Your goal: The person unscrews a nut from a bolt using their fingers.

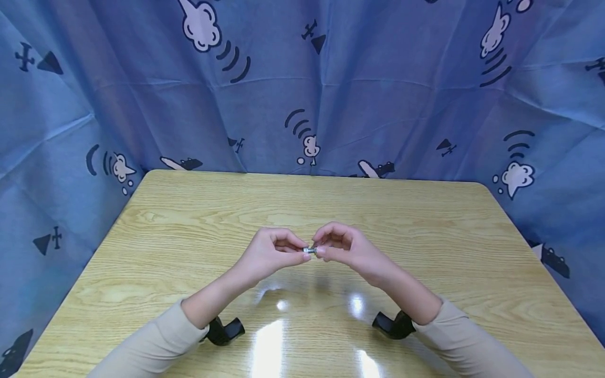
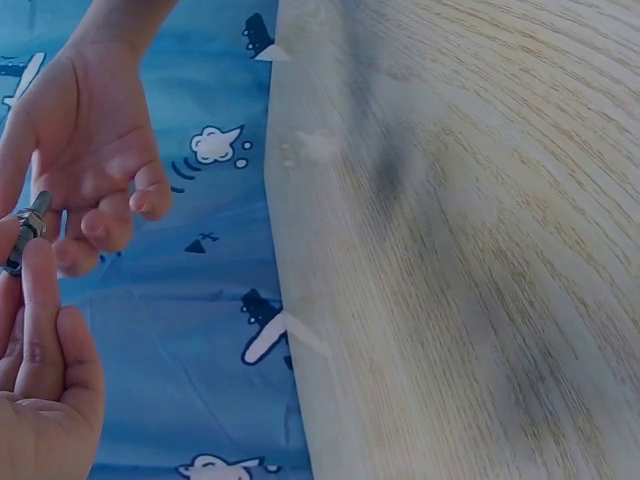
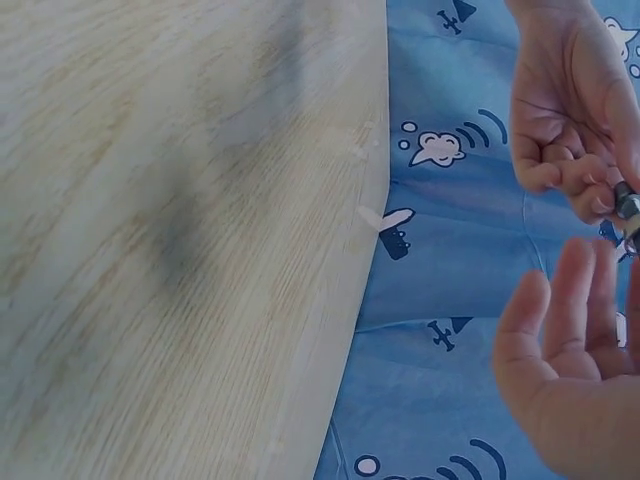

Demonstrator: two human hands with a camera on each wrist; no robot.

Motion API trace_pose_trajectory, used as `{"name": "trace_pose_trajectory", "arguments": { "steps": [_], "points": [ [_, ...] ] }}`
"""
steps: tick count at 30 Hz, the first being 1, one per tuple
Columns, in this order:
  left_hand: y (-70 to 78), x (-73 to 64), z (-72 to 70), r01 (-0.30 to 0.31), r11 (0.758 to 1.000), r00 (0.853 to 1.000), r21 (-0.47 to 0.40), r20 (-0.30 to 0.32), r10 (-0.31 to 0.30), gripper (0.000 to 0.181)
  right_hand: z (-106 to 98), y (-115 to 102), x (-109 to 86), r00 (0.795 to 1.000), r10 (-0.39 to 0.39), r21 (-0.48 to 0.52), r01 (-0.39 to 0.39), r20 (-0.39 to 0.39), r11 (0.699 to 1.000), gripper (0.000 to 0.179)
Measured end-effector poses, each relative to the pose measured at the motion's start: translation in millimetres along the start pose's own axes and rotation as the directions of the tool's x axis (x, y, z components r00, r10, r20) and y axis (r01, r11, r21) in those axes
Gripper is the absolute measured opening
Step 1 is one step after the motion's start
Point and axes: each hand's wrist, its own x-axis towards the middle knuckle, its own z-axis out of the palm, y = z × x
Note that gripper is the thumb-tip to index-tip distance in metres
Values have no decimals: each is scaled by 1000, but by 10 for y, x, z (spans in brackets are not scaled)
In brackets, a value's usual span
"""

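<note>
A small metal bolt with a nut on it (image 1: 310,250) is held in the air over the table between both hands. My left hand (image 1: 273,249) pinches its left end between thumb and fingertips. At the other end, my right hand (image 1: 347,249) has thumb and forefinger closed on it. In the left wrist view, the bolt's shank (image 2: 42,203) points toward the right hand, with a nut-like collar below it. The right wrist view shows only part of the bolt (image 3: 627,203) at the frame's edge. Fingertips cover some of its length.
The wood-grain table (image 1: 203,210) reaches back to a blue patterned curtain (image 1: 264,105), which also hangs along both sides. Black wrist-worn devices (image 1: 226,332) sit beneath both forearms. Bright reflections lie on the tabletop near the front.
</note>
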Motion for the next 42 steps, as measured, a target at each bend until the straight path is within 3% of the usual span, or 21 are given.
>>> {"name": "trace_pose_trajectory", "arguments": {
  "steps": [6, 12, 19, 26, 32, 42],
  "points": [
    [7, 8, -8, 2, 1000, 1000, 13, 5, -2, 21, 8, -10, 21, 1000, 10, 29, -10, 2, 1000, 24],
    [1, 10, -19, 9, 1000, 1000, 18, -6, -9, 20, 0, -3, 22, 1000, -21, -7, 21, -9, 1000, 24],
    [6, 0, -2, 11, 1000, 1000, 10, -1, -11, 21, 1, -7, 22, 1000, 24, -2, -24, 8, 1000, 28],
    [8, -3, 0, 20, 1000, 1000, 3, -9, -20, 20, -9, -32, 15, 1000, -11, -22, 11, -4, 1000, 29],
    [-9, -2, -11, 21, 1000, 1000, 15, 1, -21, 22, 2, -31, 30, 1000, 24, -25, -24, -3, 999, 26],
    [-16, 7, -14, 6, 1000, 1000, 22, -4, -6, 21, -18, -28, 28, 1000, -2, -53, 1, -19, 999, 25]
  ]
}}
